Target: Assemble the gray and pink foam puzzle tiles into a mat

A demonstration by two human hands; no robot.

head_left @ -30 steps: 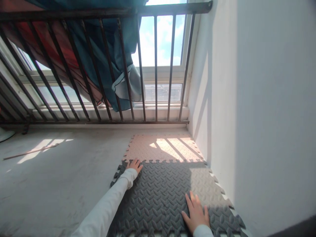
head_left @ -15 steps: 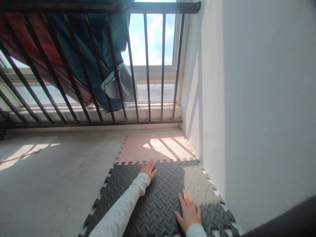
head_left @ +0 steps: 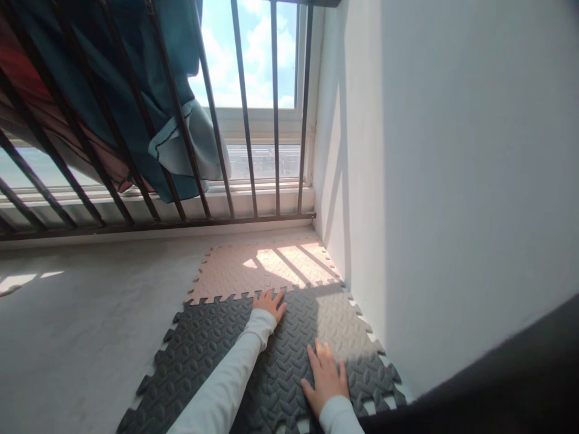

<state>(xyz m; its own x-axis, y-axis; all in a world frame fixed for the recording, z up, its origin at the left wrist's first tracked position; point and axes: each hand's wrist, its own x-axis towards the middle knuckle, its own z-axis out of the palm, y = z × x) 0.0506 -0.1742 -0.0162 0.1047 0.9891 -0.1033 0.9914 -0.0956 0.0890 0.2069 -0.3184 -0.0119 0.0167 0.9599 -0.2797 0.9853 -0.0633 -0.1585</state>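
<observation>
Your left hand [head_left: 269,303] lies flat and spread on the far edge of the dark grey foam mat [head_left: 217,355], fingertips right at the toothed seam where it meets the pink foam mat [head_left: 253,268]. Your right hand [head_left: 325,380] is also open, palm down, fingers loosely together, pressing the near right part of the same dark tile. Nothing is pinched or gripped by either hand. The dark tile sits on the concrete floor [head_left: 81,325] in the corner, its right edge close along the white wall [head_left: 429,181], with the pink tile beyond it, near the foot of the metal railing [head_left: 244,120]. To seat this joint well, I judge you should keep the right palm weighing the tile down so it cannot slide, and walk the left fingertips along the seam, pressing each tooth down until both surfaces lie level; watch for a tab riding on top of its neighbour. The tile looks roughly square, so it has no clear long axis; the 2 tiles together run lengthwise from you toward the railing, parallel to the wall, and the seam runs crosswise, left to right.
</observation>
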